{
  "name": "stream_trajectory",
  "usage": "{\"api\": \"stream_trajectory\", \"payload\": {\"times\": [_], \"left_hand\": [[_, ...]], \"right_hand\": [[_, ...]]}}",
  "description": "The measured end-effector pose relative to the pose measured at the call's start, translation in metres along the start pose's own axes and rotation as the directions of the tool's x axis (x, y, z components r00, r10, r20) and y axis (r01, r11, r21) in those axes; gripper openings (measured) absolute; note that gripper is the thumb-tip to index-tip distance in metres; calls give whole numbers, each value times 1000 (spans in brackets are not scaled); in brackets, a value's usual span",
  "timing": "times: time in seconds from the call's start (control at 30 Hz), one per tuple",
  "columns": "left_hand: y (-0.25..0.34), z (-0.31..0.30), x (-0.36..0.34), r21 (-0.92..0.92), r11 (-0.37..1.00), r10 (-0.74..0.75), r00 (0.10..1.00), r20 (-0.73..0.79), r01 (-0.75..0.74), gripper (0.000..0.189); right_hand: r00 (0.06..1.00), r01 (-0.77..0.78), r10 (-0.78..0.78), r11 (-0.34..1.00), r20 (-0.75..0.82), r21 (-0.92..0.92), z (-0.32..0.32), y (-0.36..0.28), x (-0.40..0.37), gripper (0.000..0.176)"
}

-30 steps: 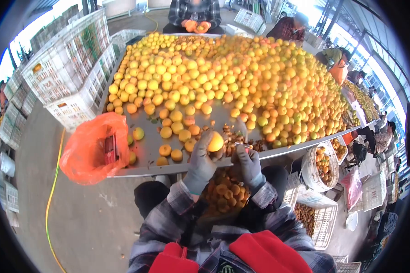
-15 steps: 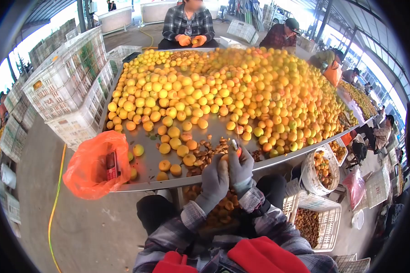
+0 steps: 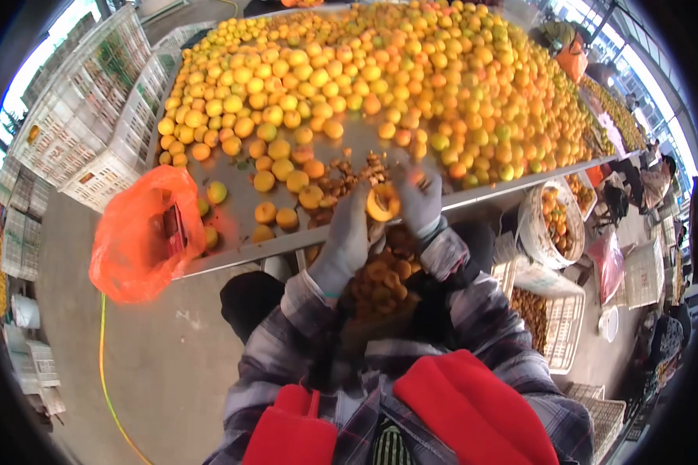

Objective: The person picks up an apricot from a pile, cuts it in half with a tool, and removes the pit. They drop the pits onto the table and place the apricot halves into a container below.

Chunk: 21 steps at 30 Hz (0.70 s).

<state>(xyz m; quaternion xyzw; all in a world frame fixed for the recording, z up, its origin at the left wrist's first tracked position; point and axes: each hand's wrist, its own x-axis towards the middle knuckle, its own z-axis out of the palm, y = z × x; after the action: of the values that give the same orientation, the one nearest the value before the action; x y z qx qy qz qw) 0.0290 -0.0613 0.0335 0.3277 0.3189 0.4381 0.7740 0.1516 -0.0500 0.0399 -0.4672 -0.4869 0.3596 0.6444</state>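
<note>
Both hands wear grey gloves and are near the metal table's front edge. My left hand (image 3: 345,244) is wrapped round a cut orange-yellow fruit (image 3: 381,203), whose hollow inner face shows. Just to the right, my right hand (image 3: 421,203) is closed and blurred; something orange shows at its fingers, too smeared to make out. Brown pits and scraps (image 3: 341,178) lie on the table behind the hands. Below the hands, between the knees, is a heap of cut fruit (image 3: 380,283).
A big pile of fruit (image 3: 302,77) covers the metal table (image 3: 240,252). An orange plastic bag (image 3: 128,240) hangs at its left corner, with a dark red object inside. White crates (image 3: 85,101) are stacked left; a bucket (image 3: 531,225) and a crate (image 3: 570,325) stand right.
The view has tilted down. The hands have moved apart, and the fruit in my left hand now shows its cut, hollow face. My right hand has shifted right.
</note>
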Motion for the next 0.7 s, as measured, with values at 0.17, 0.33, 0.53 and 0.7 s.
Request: {"api": "stream_trajectory", "payload": {"times": [0.17,0.33,0.53,0.7], "left_hand": [[2,-1,0,-129,979,-150,987,54,156,34],[-8,-1,9,-142,983,119,992,35,-113,38],[-21,-22,24,-298,955,26,997,78,-1,39],[-16,-6,15,-166,976,-118,981,153,143,43]], "right_hand": [[751,644,-581,540,312,-542,-42,8,-3,16],[956,-224,206,972,208,65,-65,22,-23,14],[958,-277,284,953,38,-126,-52,-3,-16,17],[998,-53,63,909,-10,414,-11,-40,7,28]]}}
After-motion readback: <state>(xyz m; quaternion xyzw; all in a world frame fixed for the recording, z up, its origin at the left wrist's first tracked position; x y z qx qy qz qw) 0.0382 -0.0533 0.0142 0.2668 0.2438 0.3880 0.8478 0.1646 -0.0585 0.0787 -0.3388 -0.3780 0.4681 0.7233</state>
